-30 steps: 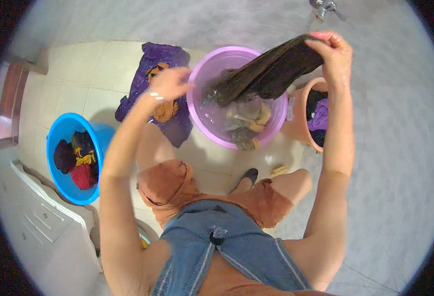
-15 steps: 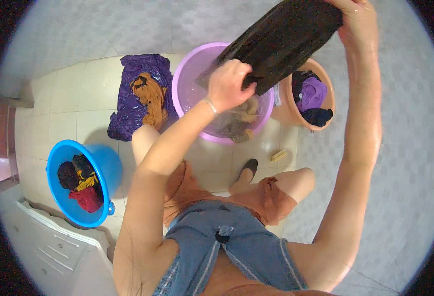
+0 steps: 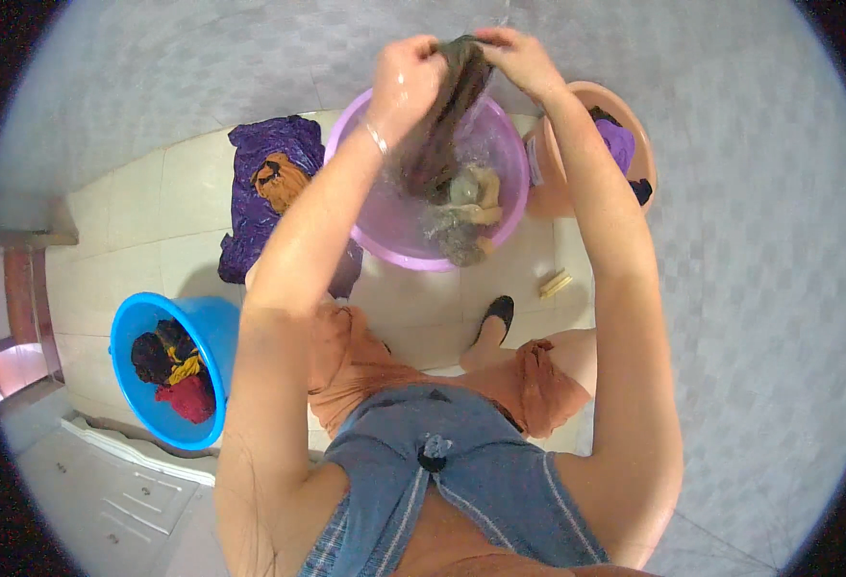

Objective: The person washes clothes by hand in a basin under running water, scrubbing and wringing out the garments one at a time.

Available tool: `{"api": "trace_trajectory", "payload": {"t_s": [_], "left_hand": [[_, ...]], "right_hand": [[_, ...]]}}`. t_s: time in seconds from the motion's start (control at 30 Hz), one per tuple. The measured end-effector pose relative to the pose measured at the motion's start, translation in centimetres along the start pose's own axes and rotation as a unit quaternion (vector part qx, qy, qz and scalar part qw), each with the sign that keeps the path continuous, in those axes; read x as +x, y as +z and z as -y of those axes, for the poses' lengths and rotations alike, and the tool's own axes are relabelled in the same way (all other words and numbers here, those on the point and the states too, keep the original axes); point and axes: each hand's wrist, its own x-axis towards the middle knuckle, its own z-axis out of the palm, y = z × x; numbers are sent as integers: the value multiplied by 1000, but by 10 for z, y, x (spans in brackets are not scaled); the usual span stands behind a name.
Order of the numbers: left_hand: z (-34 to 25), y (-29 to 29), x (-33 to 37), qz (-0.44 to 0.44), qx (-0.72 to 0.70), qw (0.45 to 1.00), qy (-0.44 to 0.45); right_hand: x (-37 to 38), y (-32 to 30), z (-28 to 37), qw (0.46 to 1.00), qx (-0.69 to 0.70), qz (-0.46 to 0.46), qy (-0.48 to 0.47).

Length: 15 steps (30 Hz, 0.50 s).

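A dark brownish cloth (image 3: 447,120) hangs bunched from both my hands over the pink-purple basin (image 3: 394,257). My left hand (image 3: 409,85) is closed on its upper left side. At the top edge my right hand (image 3: 521,62) pinches the cloth between thumb and fingers. The lower end of the cloth reaches down into the basin, where the water looks stirred. Beside that end, a wet beige and grey-brown cloth (image 3: 478,202) lies in the water. What kind of garment the dark cloth is, I cannot tell.
To the right stands a peach bucket (image 3: 647,135) with purple and dark cloths. A blue bucket (image 3: 219,332) of dark, yellow and red cloths is at the left. An orange-brown cloth (image 3: 279,181) lies on a purple sheet (image 3: 250,236). A small pale yellow object (image 3: 556,284) rests on the tiles.
The dark cloth was stretched out toward the upper right; now it hangs down into the basin. My right hand has come left and down, close to my left hand, which has moved slightly up.
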Motion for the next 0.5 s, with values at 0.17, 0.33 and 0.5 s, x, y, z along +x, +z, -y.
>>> {"api": "trace_trajectory", "payload": {"t_s": [0.17,0.33,0.5], "left_hand": [[-16,-1,27,18,-93,985,-143],[-16,-14,45,85,-231,950,-190],[-63,-15,50,77,-320,915,-235]], "right_hand": [[-69,16,-67,977,-12,68,199],[-134,92,-92,963,66,153,213],[-127,134,-98,956,107,-27,272]]}}
